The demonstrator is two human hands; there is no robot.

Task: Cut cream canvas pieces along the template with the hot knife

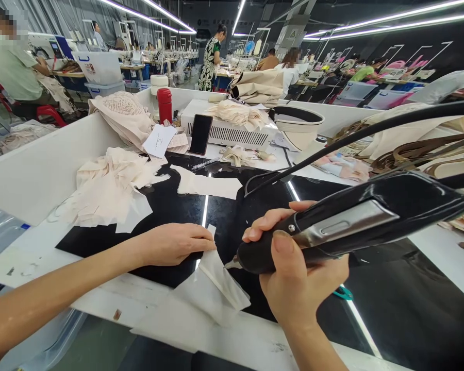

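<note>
My left hand [178, 243] pinches the top corner of a thin cream fabric piece [206, 286], which hangs over the table's front edge. A fold runs down its right side. My right hand [301, 278] is wrapped around a black hand-held glue gun [332, 221] with a long metal lever and hoses trailing to the right. Its pointed metal nozzle sits beside the fabric's right edge; whether they touch I cannot tell. Beyond my hands, a flat cream fabric strip [209, 184] lies on the shiny black mat [232, 214]. A heap of cream fabric pieces [108, 180] is at the left.
A vented white box [224, 131] stands at the back, with a phone [201, 134] leaning on it and a red flask [164, 105] nearby. Brown straps [413, 154] and fabric lie at the right. Turquoise-handled scissors [344, 292] rest behind my right wrist. People work at machines beyond.
</note>
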